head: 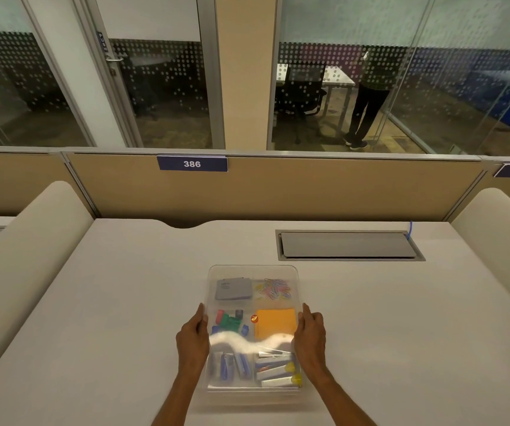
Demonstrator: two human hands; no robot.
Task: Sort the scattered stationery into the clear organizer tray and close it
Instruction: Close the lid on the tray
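One clear organizer tray (252, 269) between left hand (193, 336) and right hand (310, 336); fingers (200, 315) straight against its side walls

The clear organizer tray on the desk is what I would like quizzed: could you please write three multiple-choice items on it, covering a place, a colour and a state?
1. Where in the organizer tray do the paper clips lie?
A. far-right compartment
B. near-left compartment
C. middle-left compartment

2. What colour is the sticky-note pad?
A. green
B. pink
C. orange

3. How do the hands meet the tray?
A. only one touches it
B. the left hand and the right hand lie one against each side
C. both are lifted clear of it

Answers: 1 A, the coloured clips sit in the far-right corner. 2 C, the pad in the middle-right compartment is orange. 3 B, each hand's fingers lie along a side wall.
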